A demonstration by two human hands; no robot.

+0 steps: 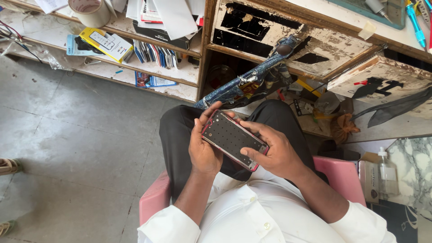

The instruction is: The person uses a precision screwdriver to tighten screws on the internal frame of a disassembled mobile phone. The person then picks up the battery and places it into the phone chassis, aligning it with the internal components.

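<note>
Both my hands hold a phone frame over my lap: a flat dark panel dotted with small marks, edged in red. My left hand grips its left long edge, with fingers curled over the top corner. My right hand clasps the lower right end, thumb pressed on the panel face. I sit on a pink chair in black trousers and a white shirt.
A worn wooden bench with peeling drawers stands ahead, and a blue wrapped bar leans against it. Shelves at left hold papers, boxes and a tape roll. A clear bottle stands at right. Grey tiled floor lies at left.
</note>
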